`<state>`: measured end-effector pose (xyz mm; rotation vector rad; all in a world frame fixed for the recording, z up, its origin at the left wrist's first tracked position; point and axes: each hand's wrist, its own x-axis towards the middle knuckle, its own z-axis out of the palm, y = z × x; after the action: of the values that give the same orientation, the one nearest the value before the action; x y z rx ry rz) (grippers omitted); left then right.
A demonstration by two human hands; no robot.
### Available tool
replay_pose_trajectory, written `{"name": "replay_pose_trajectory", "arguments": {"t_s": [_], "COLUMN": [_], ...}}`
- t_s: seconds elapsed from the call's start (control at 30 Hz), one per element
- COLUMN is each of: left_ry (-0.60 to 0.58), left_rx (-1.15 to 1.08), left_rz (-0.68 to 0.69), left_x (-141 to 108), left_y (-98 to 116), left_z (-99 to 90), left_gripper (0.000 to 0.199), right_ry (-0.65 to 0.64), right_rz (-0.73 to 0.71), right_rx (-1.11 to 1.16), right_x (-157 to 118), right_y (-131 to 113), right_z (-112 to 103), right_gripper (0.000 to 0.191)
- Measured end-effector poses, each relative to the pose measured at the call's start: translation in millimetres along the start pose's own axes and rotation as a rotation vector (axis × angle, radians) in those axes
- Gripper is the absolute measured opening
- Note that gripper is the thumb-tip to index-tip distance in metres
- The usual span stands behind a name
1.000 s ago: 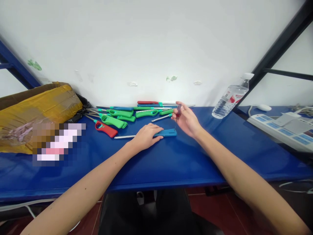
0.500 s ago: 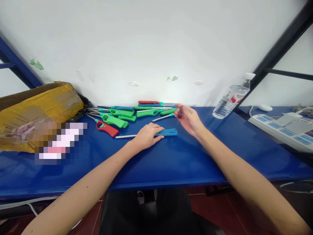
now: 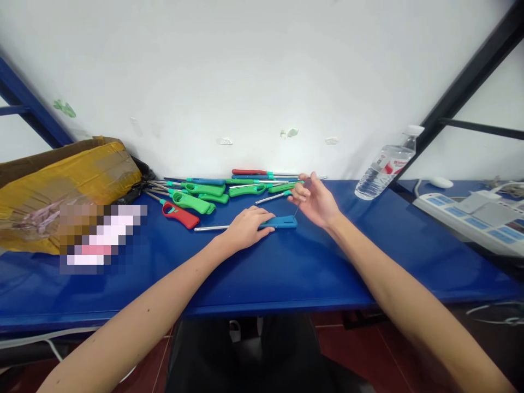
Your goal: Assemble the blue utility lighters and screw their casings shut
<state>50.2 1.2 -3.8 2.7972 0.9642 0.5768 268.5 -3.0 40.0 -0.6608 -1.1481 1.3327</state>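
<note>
Whitewashed wall (image 3: 245,82), marked by a few peeled patches, stands behind a glossy blue counter (image 3: 262,284). Across the counter's middle lies a blue lighter (image 3: 284,222), long and flat, its metal rod pointing left and its handle end to the right. The left forearm reaches in from the lower left, and the left hand (image 3: 246,227) rests palm down over the lighter, fingers close together across the top and thumb along the near side, so its grip pins the handle between them. From the lower right the other forearm slants up to the right hand (image 3: 317,201), which is lifted off the counter with its palm turned partly inward. Its thumb and fingers are curled in a pinching grip around a thin-shafted tool (image 3: 297,209); the fingers mostly hide the tool's handle, while the shaft slopes down to the lighter's handle end. Behind the hands, green, blue and red lighters (image 3: 192,203) lie jumbled near the wall. Left of them sits a yellow-taped box (image 3: 69,191); toward the right, a clear bottle (image 3: 382,170) leans, with a white power strip (image 3: 470,221) beyond it.
</note>
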Motion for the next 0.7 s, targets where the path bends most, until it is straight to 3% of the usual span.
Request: {"name": "replay_pose_trajectory", "arguments": {"t_s": [0.2, 0.4, 0.5, 0.6, 0.7], "left_ry": [-0.007, -0.018, -0.016, -0.022, -0.019], "left_rx": [0.001, 0.003, -0.002, -0.013, -0.026], "left_rz": [0.006, 0.015, 0.029, 0.020, 0.021], "left_x": [0.0, 0.9, 1.4, 1.5, 1.4], "left_y": [0.1, 0.2, 0.0, 0.6, 1.0], "left_z": [-0.2, -1.8, -3.0, -3.8, -4.0], "left_gripper": [0.034, 0.033, 0.033, 0.033, 0.033], "right_ry": [-0.003, -0.124, -0.179, -0.150, -0.105], "right_rz": [0.078, 0.173, 0.215, 0.208, 0.172], "right_rx": [0.179, 0.298, 0.300, 0.280, 0.207], "right_x": [1.0, 9.2, 13.9, 13.0, 9.0], "right_y": [-1.3, -5.5, -5.9, -3.2, 0.5], "right_z": [1.8, -1.7, -3.9, -2.7, 2.0], "right_gripper": [0.041, 0.058, 0.043, 0.022, 0.027]}}
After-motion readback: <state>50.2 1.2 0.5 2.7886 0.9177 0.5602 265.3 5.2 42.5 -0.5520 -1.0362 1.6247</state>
